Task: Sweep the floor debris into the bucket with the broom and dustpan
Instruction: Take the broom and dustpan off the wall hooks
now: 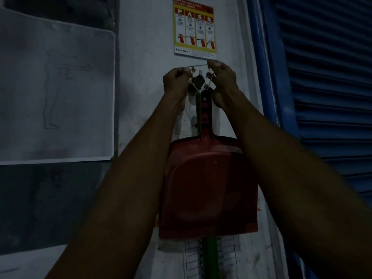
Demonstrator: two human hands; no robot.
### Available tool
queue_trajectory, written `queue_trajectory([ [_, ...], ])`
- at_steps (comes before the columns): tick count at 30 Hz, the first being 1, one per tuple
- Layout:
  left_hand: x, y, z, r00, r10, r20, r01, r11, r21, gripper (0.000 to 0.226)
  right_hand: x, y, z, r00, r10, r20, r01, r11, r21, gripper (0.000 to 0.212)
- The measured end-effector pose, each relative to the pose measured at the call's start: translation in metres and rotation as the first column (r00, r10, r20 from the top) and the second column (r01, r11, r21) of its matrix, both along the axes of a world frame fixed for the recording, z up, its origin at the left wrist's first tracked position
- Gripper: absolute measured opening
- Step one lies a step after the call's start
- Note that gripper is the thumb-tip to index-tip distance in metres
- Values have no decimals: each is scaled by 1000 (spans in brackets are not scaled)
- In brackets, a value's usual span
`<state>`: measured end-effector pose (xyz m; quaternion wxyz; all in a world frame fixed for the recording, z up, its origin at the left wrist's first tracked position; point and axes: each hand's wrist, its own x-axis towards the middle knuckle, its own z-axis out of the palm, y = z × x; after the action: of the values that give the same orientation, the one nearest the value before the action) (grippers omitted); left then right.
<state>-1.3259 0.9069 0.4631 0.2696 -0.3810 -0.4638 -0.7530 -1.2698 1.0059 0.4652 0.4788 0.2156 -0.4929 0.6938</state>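
Note:
A red dustpan (207, 190) hangs flat against the white wall, handle up, from a thin string loop (198, 66) at a dark wall hook (200, 77). My left hand (175, 81) pinches the string at its left end and my right hand (223, 80) pinches it at the right, stretching the loop open above the hook. A green stick (210, 256), seemingly the broom handle, pokes out below the dustpan and also shows behind its handle. No bucket or floor debris is in view.
A fire extinguisher poster (194, 27) hangs just above my hands. A large white sheet with a figure drawing (56, 91) covers the wall at left. A blue roller shutter (330, 77) and its blue frame stand close at right. The lighting is dim.

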Motion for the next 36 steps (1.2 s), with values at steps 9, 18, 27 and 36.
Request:
queue_trajectory([
  [9,4,-10,-31,991,99,-94,-92,993,80,14,13,-9,-35,988,-123,-95,127,991,39,16],
  [18,57,-46,-124,985,56,-161,-69,994,-80,12,48,-27,-121,896,-406,-179,440,867,234,9],
  [27,88,-72,-251,967,-215,134,251,741,-623,28,78,-35,-190,936,-352,20,328,889,319,9],
  [36,89,-79,-311,983,-150,105,182,741,-646,25,113,-32,-255,883,-407,236,295,869,396,27],
])
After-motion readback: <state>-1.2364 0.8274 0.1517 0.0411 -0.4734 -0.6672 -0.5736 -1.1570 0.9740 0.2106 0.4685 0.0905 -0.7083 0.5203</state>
